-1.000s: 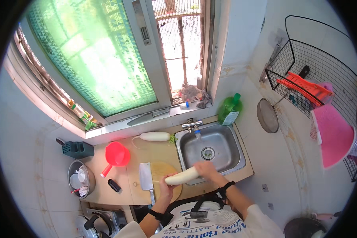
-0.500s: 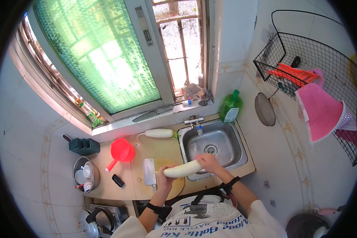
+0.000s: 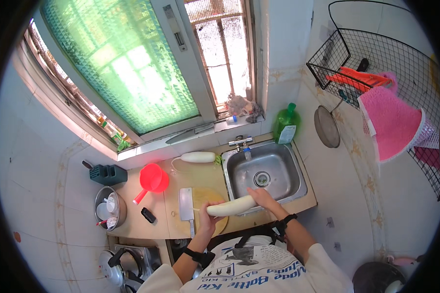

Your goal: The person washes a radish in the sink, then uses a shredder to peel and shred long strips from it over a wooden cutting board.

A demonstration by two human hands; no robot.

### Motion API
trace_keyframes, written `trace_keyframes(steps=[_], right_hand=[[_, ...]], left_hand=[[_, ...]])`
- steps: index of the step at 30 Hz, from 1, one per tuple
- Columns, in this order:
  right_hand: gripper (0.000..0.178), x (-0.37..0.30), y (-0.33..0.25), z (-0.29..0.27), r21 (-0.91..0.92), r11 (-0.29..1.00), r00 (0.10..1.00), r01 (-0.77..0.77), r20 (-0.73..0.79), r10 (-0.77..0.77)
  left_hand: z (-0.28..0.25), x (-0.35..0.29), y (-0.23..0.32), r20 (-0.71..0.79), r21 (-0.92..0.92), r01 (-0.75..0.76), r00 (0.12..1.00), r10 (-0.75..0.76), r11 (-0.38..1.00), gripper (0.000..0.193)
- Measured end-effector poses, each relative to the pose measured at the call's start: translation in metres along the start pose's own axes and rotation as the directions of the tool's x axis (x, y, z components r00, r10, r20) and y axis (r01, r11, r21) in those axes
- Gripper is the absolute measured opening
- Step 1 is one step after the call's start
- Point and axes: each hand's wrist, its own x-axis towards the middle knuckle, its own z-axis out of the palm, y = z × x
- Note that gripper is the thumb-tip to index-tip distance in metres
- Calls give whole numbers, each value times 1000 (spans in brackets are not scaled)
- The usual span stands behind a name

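Observation:
A long white radish (image 3: 231,207) is held level between my two hands, above the front rim of the sink and the right side of the round wooden cutting board (image 3: 206,195). My left hand (image 3: 208,216) is closed round its thin-tipped left end. At the thick right end, my right hand (image 3: 263,198) grips it with the fingers partly hidden. A cleaver (image 3: 186,204) lies on the board's left edge, its handle toward me. Behind the board, a second white radish (image 3: 198,156) with a green stub and a long root lies on the counter.
The steel sink (image 3: 298,168) with its tap (image 3: 240,141) is at the right, a green bottle (image 3: 287,124) behind it. Leftward are a red ladle (image 3: 154,177), a black object (image 3: 148,215), a steel pot (image 3: 121,211) of bowls and a knife block (image 3: 107,174). A wire basket (image 3: 322,73) hangs at right.
The radish has tilted a little less steeply, and my right hand has shifted slightly right at its end. The whole view has moved a little. Both hands keep their hold.

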Motion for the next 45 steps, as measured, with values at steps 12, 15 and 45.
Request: trace_keyframes(steps=[12, 15, 45], right_hand=[[29, -13, -19, -4, 648, 690, 947, -321, 209, 245], [29, -10, -8, 0, 624, 693, 931, -362, 213, 295], [19, -40, -13, 55, 655, 664, 893, -361, 38, 449]], left_hand=[[-1, -11, -2, 8, 20, -33, 999, 33, 999, 40], [-1, -10, -5, 30, 16, -24, 999, 24, 1000, 39], [-15, -22, -1, 496, 256, -282, 859, 125, 925, 48]])
